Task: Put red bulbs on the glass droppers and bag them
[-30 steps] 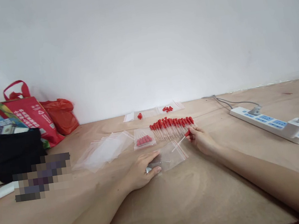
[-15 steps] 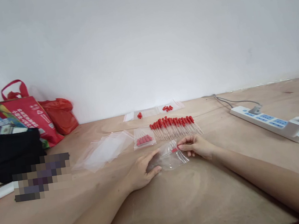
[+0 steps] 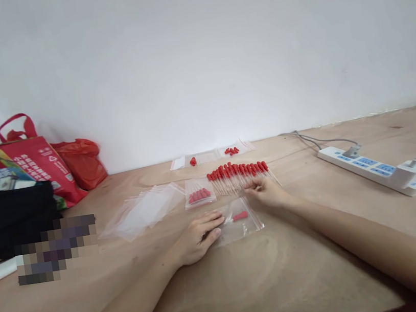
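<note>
Left hand (image 3: 198,237) holds bag (image 3: 236,230) down — limp, likely slippery. Right hand (image 3: 269,193) by droppers (image 3: 220,172), grip unclear — tubes (image 3: 231,186) look fragile; bulbs (image 3: 250,169) best hold.

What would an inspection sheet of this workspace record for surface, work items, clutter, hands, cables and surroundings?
Surface: brown tabletop, faintly marked.
Work items: clear bag containing one red-topped tube; row of red-topped tubes behind; filled bag and fanned bags leftward.
Clutter: red carrier bag, red plastic bag and black striped bag at far left; one item pixelated.
Hands: left hand rests on the clear bag; right hand has bent fingers between bag and row, grip unclear.
Cables: grey cables near white power strip, at right; plugs inserted.
Surroundings: pale wall; other people, nothing seen.
</note>
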`<state>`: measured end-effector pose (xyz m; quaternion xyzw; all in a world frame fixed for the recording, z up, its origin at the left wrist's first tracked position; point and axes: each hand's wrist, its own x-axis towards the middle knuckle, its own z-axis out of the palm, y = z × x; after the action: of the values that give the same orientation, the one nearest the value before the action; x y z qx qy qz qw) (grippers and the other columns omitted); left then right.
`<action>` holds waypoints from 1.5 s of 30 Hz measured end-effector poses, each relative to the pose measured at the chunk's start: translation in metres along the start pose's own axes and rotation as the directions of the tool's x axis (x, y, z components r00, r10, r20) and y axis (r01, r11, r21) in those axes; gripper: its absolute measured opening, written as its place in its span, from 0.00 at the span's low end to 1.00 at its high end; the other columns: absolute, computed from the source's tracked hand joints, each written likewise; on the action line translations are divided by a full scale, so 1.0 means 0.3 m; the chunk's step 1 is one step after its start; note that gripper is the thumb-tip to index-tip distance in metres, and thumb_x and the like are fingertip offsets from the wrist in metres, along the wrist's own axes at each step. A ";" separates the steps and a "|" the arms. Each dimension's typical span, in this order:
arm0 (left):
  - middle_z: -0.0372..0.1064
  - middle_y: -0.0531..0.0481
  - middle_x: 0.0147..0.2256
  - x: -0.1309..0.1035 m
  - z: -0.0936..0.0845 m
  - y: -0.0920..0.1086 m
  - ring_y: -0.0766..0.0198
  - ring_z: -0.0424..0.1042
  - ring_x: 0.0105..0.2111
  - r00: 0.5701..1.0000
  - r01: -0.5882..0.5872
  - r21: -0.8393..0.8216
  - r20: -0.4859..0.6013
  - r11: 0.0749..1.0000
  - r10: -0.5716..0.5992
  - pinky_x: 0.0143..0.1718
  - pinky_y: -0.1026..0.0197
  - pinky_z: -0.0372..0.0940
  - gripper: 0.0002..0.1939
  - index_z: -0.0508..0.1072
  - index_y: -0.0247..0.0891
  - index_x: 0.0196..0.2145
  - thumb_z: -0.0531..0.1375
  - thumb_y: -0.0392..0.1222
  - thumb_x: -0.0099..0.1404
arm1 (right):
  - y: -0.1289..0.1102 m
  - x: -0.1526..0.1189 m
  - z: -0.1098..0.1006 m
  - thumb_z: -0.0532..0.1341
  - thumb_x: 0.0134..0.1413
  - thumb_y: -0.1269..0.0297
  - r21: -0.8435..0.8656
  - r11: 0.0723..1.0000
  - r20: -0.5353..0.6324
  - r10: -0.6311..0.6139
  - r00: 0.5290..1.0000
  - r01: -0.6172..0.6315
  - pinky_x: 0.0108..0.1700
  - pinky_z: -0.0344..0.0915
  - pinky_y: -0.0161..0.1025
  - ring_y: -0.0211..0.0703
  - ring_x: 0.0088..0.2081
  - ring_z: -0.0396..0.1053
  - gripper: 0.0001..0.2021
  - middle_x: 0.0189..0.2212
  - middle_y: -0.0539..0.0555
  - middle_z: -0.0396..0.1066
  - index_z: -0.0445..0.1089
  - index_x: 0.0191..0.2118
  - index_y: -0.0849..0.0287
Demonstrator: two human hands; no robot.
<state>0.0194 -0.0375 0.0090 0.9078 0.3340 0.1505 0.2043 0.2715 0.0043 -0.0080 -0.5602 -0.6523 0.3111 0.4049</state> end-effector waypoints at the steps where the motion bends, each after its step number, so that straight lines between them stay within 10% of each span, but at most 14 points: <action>1: 0.56 0.50 0.54 0.000 -0.001 0.002 0.60 0.54 0.55 1.000 0.009 0.002 0.008 1.000 -0.009 0.55 0.51 0.51 0.18 0.62 0.44 0.51 0.47 0.42 0.65 | -0.002 0.032 -0.005 0.59 0.42 0.67 -0.096 0.995 -0.069 -0.048 0.996 0.041 0.28 0.61 0.32 0.35 0.25 0.65 0.04 0.25 0.51 0.71 0.69 0.28 0.60; 7: 0.60 0.44 0.50 -0.007 0.002 0.003 0.57 0.60 0.50 0.992 -0.014 0.054 -0.123 0.998 0.020 0.50 0.53 0.56 0.17 0.66 0.39 0.48 0.50 0.43 0.62 | -0.045 0.218 0.020 0.57 0.44 0.63 -0.391 0.906 -0.274 0.054 0.960 -0.163 0.40 0.60 0.36 0.44 0.40 0.66 0.11 0.38 0.57 0.70 0.68 0.35 0.60; 12: 0.64 0.47 0.35 -0.010 -0.004 0.009 0.61 0.65 0.35 0.979 -0.001 0.064 -0.202 0.998 0.014 0.38 0.59 0.62 0.09 0.68 0.37 0.34 0.54 0.43 0.58 | -0.053 0.302 0.056 0.58 0.43 0.60 -0.343 0.864 -0.320 0.262 0.910 -0.369 0.35 0.62 0.43 0.54 0.38 0.67 0.11 0.35 0.62 0.70 0.68 0.32 0.61; 21: 0.65 0.47 0.36 -0.010 -0.009 0.009 0.61 0.65 0.37 0.989 -0.025 0.009 -0.148 1.000 0.026 0.40 0.59 0.61 0.06 0.64 0.37 0.32 0.53 0.43 0.60 | -0.054 0.336 0.048 0.61 0.36 0.66 -0.165 0.910 -0.302 0.322 0.898 -0.381 0.32 0.62 0.42 0.54 0.37 0.67 0.06 0.28 0.62 0.69 0.66 0.25 0.60; 29: 0.64 0.47 0.46 -0.008 -0.014 0.013 0.60 0.63 0.47 0.997 -0.007 0.007 -0.079 1.000 0.008 0.49 0.57 0.57 0.10 0.66 0.40 0.41 0.52 0.41 0.61 | -0.028 0.189 -0.078 0.55 0.47 0.61 0.255 0.952 -0.126 0.208 0.970 -0.171 0.21 0.58 0.31 0.32 0.19 0.61 0.08 0.23 0.53 0.69 0.60 0.25 0.60; 34: 0.62 0.48 0.49 -0.011 -0.006 0.003 0.59 0.60 0.50 0.998 0.030 0.014 -0.055 0.999 -0.029 0.51 0.55 0.55 0.14 0.65 0.41 0.45 0.52 0.43 0.61 | 0.049 0.028 -0.071 0.59 0.40 0.61 0.616 0.784 -0.214 0.257 0.943 -0.074 0.19 0.55 0.29 0.30 0.16 0.58 0.19 0.19 0.42 0.64 0.54 0.40 0.54; 45: 0.58 0.50 0.53 -0.013 -0.029 -0.007 0.59 0.55 0.54 0.998 0.041 -0.007 0.056 0.999 -0.041 0.54 0.54 0.51 0.19 0.60 0.43 0.51 0.50 0.45 0.63 | 0.020 -0.046 -0.017 0.60 0.40 0.62 0.688 0.722 -0.175 0.253 0.951 -0.065 0.23 0.60 0.30 0.31 0.19 0.63 0.18 0.20 0.43 0.65 0.54 0.39 0.54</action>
<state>0.0120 -0.0364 0.0151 0.9037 0.3462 0.1223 0.2204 0.2794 -0.0084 -0.0132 -0.4649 -0.3857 0.4847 0.6325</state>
